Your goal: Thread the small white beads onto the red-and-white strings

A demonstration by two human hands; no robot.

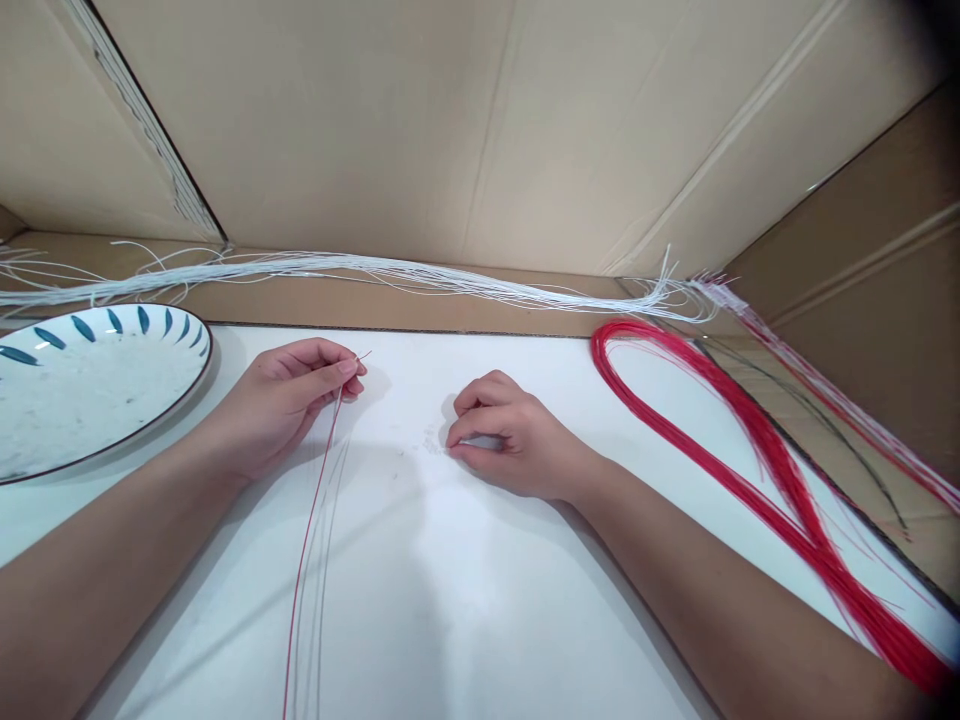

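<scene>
My left hand [311,390] pinches a thin red cord [313,510] near its tip between thumb and index finger. A short end pokes out past the fingertips, and the rest runs down to the bottom edge of the view. To the right, my right hand [506,435] rests on the white tabletop [480,620] with thumb and index finger pressed together in a pinch. Anything between those fingertips is too small or hidden to make out. Beside them lie tiny clear specks [431,440] on the surface.
On the left stands an oval white plate [105,400] with blue leaf marks. A looped bundle of red cords [705,490] lies at right. Bundled white cords [390,265] stretch along the back, before a cardboard wall [375,130]. Red-and-white strands [847,410] lie at far right.
</scene>
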